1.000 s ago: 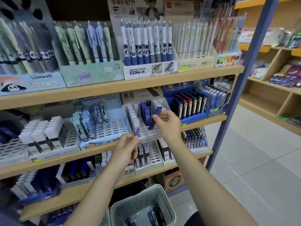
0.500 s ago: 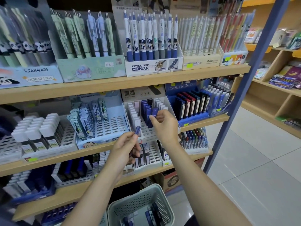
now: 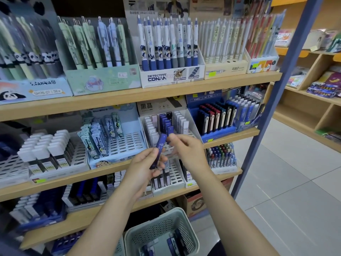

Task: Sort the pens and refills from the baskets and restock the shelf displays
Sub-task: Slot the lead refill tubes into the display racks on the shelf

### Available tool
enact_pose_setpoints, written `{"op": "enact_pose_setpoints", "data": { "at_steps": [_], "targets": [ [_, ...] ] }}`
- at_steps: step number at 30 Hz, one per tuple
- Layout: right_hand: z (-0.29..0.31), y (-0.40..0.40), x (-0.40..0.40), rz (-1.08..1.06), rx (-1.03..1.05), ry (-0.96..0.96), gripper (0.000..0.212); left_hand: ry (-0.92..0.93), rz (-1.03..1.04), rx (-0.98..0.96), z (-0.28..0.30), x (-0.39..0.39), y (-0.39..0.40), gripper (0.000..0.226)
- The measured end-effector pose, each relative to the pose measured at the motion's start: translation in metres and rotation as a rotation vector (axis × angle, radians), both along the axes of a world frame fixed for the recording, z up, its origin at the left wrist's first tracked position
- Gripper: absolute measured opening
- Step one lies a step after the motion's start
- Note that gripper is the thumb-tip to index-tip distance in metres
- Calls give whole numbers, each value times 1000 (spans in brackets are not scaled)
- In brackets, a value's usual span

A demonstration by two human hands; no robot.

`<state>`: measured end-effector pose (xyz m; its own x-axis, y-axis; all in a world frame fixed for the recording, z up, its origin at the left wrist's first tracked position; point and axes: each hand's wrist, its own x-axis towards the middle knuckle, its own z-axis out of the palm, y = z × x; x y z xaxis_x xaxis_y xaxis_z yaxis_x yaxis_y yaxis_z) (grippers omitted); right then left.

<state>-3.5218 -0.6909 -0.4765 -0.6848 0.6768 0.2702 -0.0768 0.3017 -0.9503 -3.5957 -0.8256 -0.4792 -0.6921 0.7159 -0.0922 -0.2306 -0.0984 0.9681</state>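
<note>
The left hand (image 3: 143,168) grips a blue refill case (image 3: 158,150). The right hand (image 3: 186,150), just beside it, pinches the case's top; below sits a basket (image 3: 191,235).

You are looking at a brightly, evenly lit scene; soft light is coming from overhead and casting only faint shadows under the wooden shelves (image 3: 140,97). The tiled floor (image 3: 287,191) is showing a pale, diffuse sheen rather than hard glare. The gap behind the top displays is staying dark. The wide-angle lens is bending the blue upright post (image 3: 273,100) and tilting the edges outward. The far left and lower left corners are going soft and smeared, and fine print on the packaging is blurring.
</note>
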Motion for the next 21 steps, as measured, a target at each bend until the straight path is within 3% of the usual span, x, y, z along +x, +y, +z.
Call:
{"op": "enact_pose_setpoints", "data": {
  "at_steps": [3,6,8,10,12,13,17,21],
  "targets": [
    [2,-9,11,168,-124,51,14,42,-32,-37,4,11,9,27],
    [6,-1,21,113,-186,63,14,143,-38,-106,11,20,12,25],
    [8,7,26,82,-169,70,14,401,15,-230,15,18,10,23],
    [11,15,27,81,-202,109,10,815,179,-368,16,11,5,22],
    [13,23,22,82,-259,138,10,1200,310,-487,18,1,1,40],
    [14,26,20,82,-271,132,15,1307,299,-530,18,-5,1,50],
    [14,32,7,115,-278,96,27,1449,46,-710,9,-24,6,72],
    [8,34,-2,148,-263,42,31,1508,41,-738,2,-30,4,75]
  ]
}}
